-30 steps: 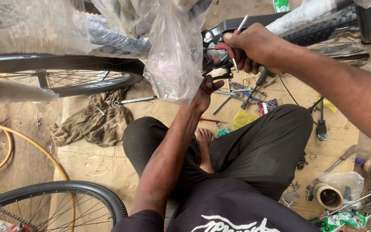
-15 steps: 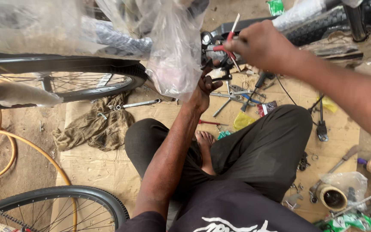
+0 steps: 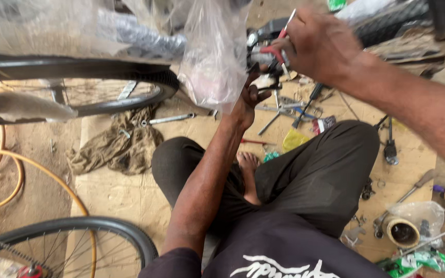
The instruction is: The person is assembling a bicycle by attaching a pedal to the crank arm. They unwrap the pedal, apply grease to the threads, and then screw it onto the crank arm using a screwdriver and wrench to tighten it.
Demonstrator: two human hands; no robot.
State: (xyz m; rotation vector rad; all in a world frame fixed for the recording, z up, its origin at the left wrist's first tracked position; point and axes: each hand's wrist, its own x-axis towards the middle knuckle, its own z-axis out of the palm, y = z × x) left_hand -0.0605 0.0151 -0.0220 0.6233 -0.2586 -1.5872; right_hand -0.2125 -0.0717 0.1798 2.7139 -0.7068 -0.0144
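Working a red-handled tool clamped in the right hand against a small bike fitting pinched by the left hand; fitting looks unfinished, plastic wrap remains on the frame

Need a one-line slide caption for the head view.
Seated person's right hand works red-handled pliers on a plastic-wrapped bicycle; left hand steadies below.

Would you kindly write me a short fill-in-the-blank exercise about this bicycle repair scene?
1. The right hand holds a tool with a ____ handle.
2. The crumpled rag lies on the floor beside a bicycle ____.
3. The hose curling at the left edge is ____.

Missing words: red; wheel; yellow
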